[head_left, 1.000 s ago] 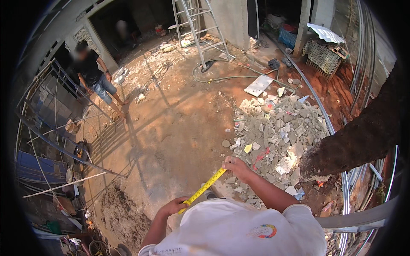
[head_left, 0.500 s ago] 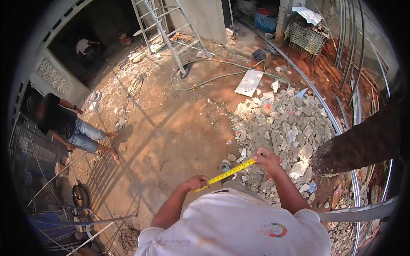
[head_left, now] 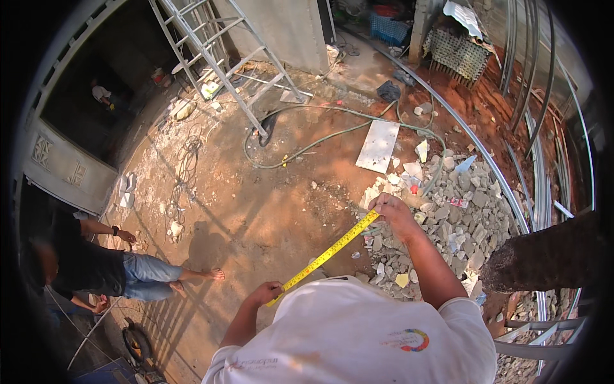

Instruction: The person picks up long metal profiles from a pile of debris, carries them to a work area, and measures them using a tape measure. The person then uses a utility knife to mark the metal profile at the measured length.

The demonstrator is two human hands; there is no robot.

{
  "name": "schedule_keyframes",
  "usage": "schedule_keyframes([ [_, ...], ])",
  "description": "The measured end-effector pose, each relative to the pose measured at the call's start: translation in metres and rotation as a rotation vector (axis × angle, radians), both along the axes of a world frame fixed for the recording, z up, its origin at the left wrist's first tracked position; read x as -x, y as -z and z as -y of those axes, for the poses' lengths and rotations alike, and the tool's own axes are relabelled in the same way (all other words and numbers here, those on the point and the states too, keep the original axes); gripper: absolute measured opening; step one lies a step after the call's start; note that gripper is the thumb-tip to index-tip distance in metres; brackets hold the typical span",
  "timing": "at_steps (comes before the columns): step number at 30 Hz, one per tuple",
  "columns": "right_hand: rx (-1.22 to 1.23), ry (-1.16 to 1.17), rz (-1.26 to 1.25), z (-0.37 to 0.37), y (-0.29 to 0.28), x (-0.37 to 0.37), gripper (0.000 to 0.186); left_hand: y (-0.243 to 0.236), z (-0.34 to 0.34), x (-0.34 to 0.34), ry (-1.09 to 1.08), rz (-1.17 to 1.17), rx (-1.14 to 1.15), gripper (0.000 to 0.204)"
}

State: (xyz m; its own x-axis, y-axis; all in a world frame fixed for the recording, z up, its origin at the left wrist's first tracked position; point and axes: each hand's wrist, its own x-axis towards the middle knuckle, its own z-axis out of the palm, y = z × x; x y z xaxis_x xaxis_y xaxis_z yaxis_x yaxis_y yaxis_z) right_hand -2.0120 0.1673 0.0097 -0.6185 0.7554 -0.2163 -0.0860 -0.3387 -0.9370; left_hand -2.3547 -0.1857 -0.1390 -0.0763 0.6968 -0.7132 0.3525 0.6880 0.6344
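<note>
A yellow tape measure blade [head_left: 332,251] runs taut and slanting in front of my white shirt, its printed marks facing up. Its lower left end is pinched in my left hand [head_left: 265,294], fingers closed. Farther away and to the right, my right hand [head_left: 393,214] grips the upper end, also closed, with that arm reaching forward. No tape case can be made out; my fingers cover both ends of the blade.
Broken rubble [head_left: 457,217] heaps up to the right beside a thick dark trunk-like post [head_left: 543,259]. A white board [head_left: 378,146], green hose [head_left: 300,152] and metal stepladder [head_left: 224,64] lie or stand ahead. At left walks a person in dark shirt and jeans [head_left: 150,276].
My hands have moved farther apart, the right one forward and the left one leftward, so more blade shows between them. The view has shifted, and the person at left appears nearer.
</note>
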Motion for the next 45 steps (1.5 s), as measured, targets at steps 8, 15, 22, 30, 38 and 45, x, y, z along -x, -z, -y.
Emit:
schedule_keyframes([
  [8, 0.227, 0.332, -0.162, -0.125, 0.035, 0.121, 0.009, 0.049, -0.174, 0.163, 0.104, 0.083, -0.005, 0.023],
  [15, 0.193, 0.581, -0.103, -0.219, 0.027, 0.157, 0.014, 0.011, -0.37, 0.249, 0.425, 0.018, 0.065, 0.023],
  [22, 0.344, 0.704, 0.12, -0.334, 0.097, 0.17, 0.015, 0.061, -0.538, 0.304, 0.412, 0.035, 0.036, 0.025],
  [30, 0.286, -0.537, 1.134, -0.458, 0.198, 0.245, 0.058, 0.028, -0.729, 0.408, 0.251, -0.134, 0.136, 0.023],
  [38, -0.136, -0.66, 0.887, -0.614, 0.139, 0.289, 0.053, 0.064, -0.89, 0.512, 0.675, -0.257, -0.224, 0.028],
  [45, -0.26, -0.531, 0.933, -0.782, 0.122, 0.32, 0.048, 0.108, -1.153, 0.531, 0.599, -0.387, -0.048, 0.029],
])
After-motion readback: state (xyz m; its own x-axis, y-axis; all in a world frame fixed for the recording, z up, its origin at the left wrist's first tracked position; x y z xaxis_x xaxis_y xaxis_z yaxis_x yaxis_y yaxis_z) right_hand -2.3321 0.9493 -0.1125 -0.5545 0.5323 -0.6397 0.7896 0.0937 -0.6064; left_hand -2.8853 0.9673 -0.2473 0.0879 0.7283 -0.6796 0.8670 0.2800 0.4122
